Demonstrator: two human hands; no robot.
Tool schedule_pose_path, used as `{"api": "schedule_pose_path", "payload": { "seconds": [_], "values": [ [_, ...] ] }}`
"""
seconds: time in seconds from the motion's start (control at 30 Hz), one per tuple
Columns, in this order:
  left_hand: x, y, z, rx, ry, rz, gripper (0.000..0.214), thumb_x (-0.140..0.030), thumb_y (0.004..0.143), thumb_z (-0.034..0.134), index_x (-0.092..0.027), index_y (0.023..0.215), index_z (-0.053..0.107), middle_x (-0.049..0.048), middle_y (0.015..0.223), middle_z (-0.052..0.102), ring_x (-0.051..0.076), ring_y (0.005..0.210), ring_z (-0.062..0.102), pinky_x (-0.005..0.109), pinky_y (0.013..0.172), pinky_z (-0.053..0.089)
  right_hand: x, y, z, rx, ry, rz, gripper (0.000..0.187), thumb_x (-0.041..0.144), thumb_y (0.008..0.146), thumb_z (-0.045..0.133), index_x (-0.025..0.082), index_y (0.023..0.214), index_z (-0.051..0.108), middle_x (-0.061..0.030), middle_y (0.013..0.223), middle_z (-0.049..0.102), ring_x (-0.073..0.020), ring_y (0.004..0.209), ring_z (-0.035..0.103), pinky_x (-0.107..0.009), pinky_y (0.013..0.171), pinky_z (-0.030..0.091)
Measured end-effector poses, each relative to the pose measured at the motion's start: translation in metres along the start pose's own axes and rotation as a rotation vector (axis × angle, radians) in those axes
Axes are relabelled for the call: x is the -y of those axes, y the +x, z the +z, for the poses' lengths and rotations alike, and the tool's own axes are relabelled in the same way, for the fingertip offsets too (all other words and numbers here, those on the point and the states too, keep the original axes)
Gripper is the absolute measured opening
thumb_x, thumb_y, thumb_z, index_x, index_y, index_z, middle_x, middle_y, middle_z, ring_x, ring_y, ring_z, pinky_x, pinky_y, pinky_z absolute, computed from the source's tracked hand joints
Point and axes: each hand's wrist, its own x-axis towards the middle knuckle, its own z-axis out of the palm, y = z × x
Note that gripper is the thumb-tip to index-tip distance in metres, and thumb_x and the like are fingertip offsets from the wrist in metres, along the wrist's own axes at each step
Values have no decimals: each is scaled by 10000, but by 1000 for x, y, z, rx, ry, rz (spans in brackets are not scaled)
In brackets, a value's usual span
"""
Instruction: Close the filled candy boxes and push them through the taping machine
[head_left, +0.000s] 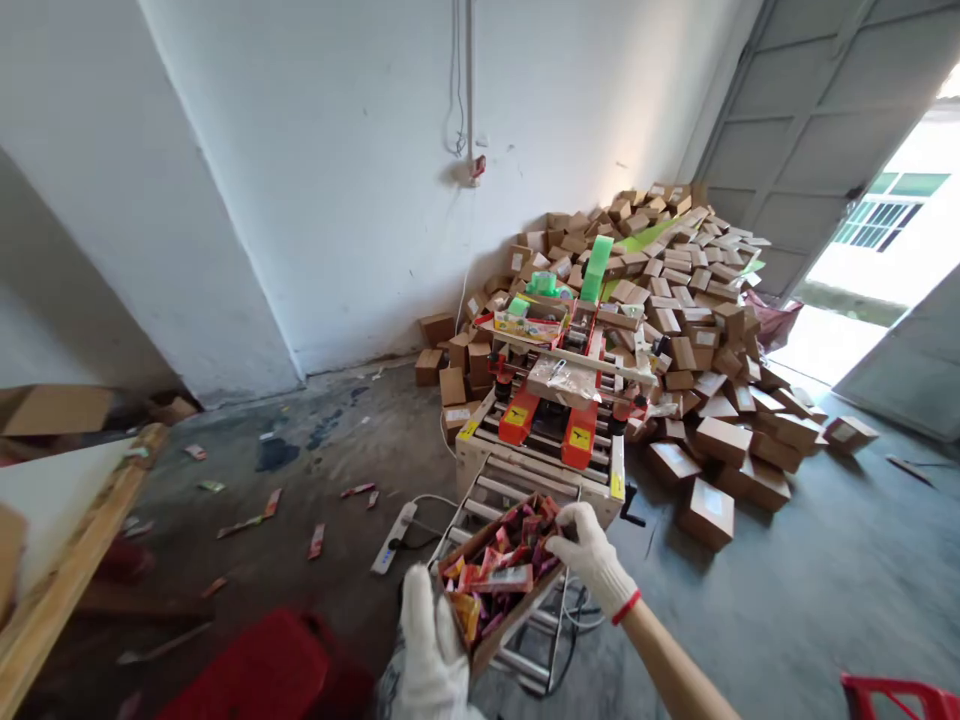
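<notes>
I hold an open cardboard box (480,650) packed with several colourful snack packets (502,570) over the near end of a roller conveyor. My left hand (429,640), in a white glove, grips the box's near corner. My right hand (592,555), also gloved, is closed on the box's far right edge. The box sits tilted just before the rollers (499,490) of a carton-sealing machine (555,420) with orange guides.
A large heap of sealed brown cartons (697,330) lies behind and right of the machine. A white power strip (395,537) and loose packets lie on the concrete floor. A wooden table edge (71,560) is at left, a red crate (255,675) below, an open doorway at right.
</notes>
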Motion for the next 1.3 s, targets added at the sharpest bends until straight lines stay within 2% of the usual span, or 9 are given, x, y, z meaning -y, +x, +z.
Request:
{"api": "schedule_pose_path", "payload": {
  "seconds": [0.1,0.23,0.4,0.53,0.63,0.87,1.1,1.2,1.3],
  "values": [
    [-3,29,0,33,68,269,827,-184,944,533,-398,1631,125,-19,1691,227,258,1535,295,453,1280,316,9,9,-8,133,-84,57,614,227,673,741,272,1262,572,-2,1081,618,-206,941,613,-347,852,497],
    [-21,54,19,532,86,592,679,-261,973,554,-300,1603,303,69,1591,443,252,1475,424,438,1242,353,32,20,-16,515,-375,-214,405,173,686,731,231,1085,695,-28,1096,630,-199,974,603,-305,853,484],
    [-31,49,46,818,60,280,532,-367,973,563,-191,1473,529,166,1555,472,332,1400,514,466,1140,445,50,31,-13,825,-566,-332,191,295,790,707,193,951,724,-56,963,654,-203,862,591,-301,795,472],
    [-31,41,51,829,-2,103,422,-351,932,614,-135,1292,654,235,1438,577,376,1273,605,524,1083,467,47,28,-27,1002,-517,-289,589,495,714,812,282,1249,690,-49,1112,678,-221,914,639,-298,807,494],
    [-28,45,54,795,-87,-6,287,-336,904,635,-158,1119,700,220,1308,659,362,1197,647,490,1045,488,43,22,-37,952,-456,-271,782,453,697,834,290,1421,588,-78,1305,640,-263,1113,631,-330,927,492],
    [-11,69,56,617,-697,-426,215,-429,885,646,-259,957,755,74,1054,779,239,1106,704,325,1032,516,52,55,2,903,-614,-23,198,401,747,766,264,888,745,37,804,690,-172,753,631,-257,636,416],
    [-31,75,-1,531,-747,-295,348,-320,884,685,-250,1221,734,86,1423,626,273,1420,499,447,1282,276,28,16,17,320,-819,-187,678,391,792,721,167,1406,540,-170,1388,573,-345,1235,526,-527,1078,372],
    [-6,102,-7,344,-609,-306,400,-314,905,656,-225,1294,688,88,1478,578,272,1475,425,467,1293,224,12,-4,24,193,-842,-148,643,457,949,546,142,1501,446,-199,1535,434,-387,1375,399,-606,1142,289],
    [22,113,8,365,-469,-311,491,-282,924,562,-218,1410,589,85,1524,528,258,1472,433,467,1254,319,7,1,34,195,-885,-154,598,488,1009,440,143,1496,477,-204,1550,417,-417,1411,343,-639,1148,266]
  ]
}}
